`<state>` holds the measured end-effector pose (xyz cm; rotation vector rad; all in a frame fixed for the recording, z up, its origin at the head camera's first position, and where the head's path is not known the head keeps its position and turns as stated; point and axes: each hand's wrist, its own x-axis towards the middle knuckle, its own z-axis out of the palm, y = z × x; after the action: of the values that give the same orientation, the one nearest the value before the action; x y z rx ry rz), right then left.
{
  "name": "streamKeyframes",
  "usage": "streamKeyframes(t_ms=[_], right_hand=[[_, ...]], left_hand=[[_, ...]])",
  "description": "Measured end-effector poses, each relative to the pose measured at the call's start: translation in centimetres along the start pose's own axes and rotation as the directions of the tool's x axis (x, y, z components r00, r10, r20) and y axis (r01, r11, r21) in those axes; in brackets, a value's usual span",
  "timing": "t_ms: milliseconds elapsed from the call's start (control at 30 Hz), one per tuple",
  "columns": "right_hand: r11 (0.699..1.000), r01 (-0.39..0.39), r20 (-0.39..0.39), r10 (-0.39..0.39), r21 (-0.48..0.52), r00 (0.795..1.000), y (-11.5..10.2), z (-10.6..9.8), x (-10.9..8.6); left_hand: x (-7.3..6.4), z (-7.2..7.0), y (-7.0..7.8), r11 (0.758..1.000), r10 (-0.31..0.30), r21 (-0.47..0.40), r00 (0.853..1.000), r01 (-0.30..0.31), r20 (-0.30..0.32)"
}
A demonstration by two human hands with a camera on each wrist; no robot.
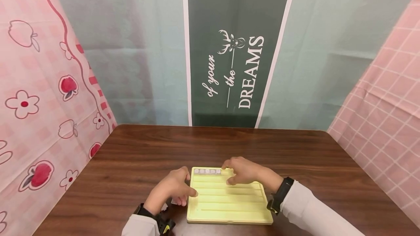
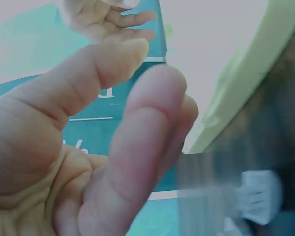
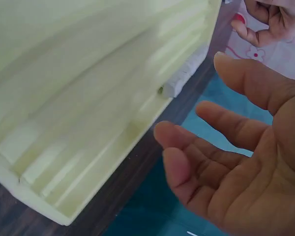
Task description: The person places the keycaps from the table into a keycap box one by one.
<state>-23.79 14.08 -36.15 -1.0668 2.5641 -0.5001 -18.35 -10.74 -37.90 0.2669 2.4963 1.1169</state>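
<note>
A pale yellow ridged tray lies on the table, with several small white keycap-like blocks in a row at the left end of its far groove. My left hand is at the tray's left edge, its thumb over the rim. In the left wrist view, its loosely bent fingers and thumb have nothing between them. A loose white block lies on the table beside the tray. My right hand hovers over the far groove, just right of the row. The right wrist view shows its fingers spread and holding nothing.
The brown wooden table extends behind and to both sides of the tray. A green-and-teal curtain hangs at its far edge, with pink patterned cloths on either side. Both wrists wear black straps.
</note>
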Motion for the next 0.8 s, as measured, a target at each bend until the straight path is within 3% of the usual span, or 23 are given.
streamKeyframes(t_ms=[267, 400, 500, 633, 800], right_hand=[[0.998, -0.050, 0.021, 0.051, -0.040, 0.999, 0.0, -0.1, -0.6], [0.993, -0.100, 0.010, 0.100, -0.056, 0.995, 0.0, 0.2, -0.9], [0.990, -0.121, 0.007, 0.121, -0.074, 0.993, -0.2, 0.5, -1.2], [0.989, -0.130, 0.008, 0.131, -0.076, 0.991, -0.2, 0.9, -2.0], [0.989, -0.141, 0.008, 0.141, -0.054, 0.990, -0.2, 1.4, -2.9]], left_hand=[[0.0, -0.5, 0.5, 0.999, 0.023, 0.029, 1.000, -0.023, -0.015], [0.0, -0.4, 0.4, 0.994, 0.091, 0.067, 0.995, -0.088, -0.039], [0.0, -0.5, 0.1, 0.976, 0.175, 0.140, 0.983, -0.165, -0.061], [0.0, -0.6, -0.3, 0.934, 0.283, 0.249, 0.956, -0.256, -0.080], [0.0, -0.9, -0.8, 0.897, 0.354, 0.308, 0.933, -0.318, -0.068]])
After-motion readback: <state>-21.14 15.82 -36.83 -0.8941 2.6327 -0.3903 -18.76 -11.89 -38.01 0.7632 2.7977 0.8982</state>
